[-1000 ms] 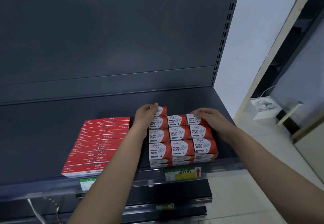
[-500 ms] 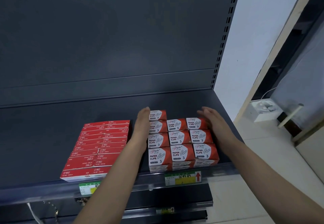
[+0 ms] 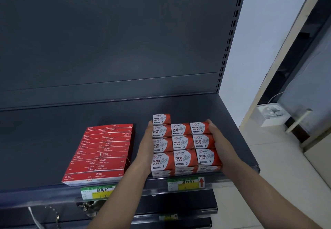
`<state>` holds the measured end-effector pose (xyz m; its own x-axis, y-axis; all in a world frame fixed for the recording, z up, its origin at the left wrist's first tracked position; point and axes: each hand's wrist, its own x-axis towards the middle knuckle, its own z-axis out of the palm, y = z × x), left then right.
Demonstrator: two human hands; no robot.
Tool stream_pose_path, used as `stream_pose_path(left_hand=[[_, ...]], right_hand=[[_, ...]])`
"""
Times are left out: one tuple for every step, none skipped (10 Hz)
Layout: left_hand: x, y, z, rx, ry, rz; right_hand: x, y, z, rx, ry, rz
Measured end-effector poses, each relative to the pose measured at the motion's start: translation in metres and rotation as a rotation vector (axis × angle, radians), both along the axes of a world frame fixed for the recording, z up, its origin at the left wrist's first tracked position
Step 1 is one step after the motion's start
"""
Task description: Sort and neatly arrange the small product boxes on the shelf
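Spanning the view, the shelf (image 3: 44, 148) carried staple boxes (image 3: 100, 154) left and the clip boxes (image 3: 182, 146) right; flat, spread hands, left (image 3: 147, 144) and right (image 3: 217, 139), pressed the block's sides, one box (image 3: 161, 119) jutting rearward nearer the left.

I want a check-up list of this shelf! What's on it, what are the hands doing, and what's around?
Surface: dark shelf, bare toward the back, price tags on its front rail.
Job's things: paper clip boxes in three columns, left column one box longer at the back; staple boxes in a red block to their left.
Clutter: nothing seen.
Grippers: left hand flat against the paper clip block's left side; right hand against its right side.
Cables: white cable running to a white box on the floor.
Surroundings: white wall, tiled floor.
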<state>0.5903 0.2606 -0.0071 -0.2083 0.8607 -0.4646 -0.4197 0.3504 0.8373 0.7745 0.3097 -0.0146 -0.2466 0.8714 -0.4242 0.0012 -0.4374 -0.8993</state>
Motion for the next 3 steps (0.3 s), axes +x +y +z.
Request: stream_pose_path(left_hand=[[0.000,-0.002,0.004,0.004,0.029,-0.020],[-0.004,-0.006,0.006,0.013,0.040,0.067],[-0.022,-0.013,0.009,0.105,0.260,0.227]], right_hand=[[-0.003,-0.005,0.007,0.004,-0.023,0.001],[-0.002,-0.005,0.012,0.041,-0.054,0.004],[0.009,-0.009,0.034,0.176,-0.213,-0.026]])
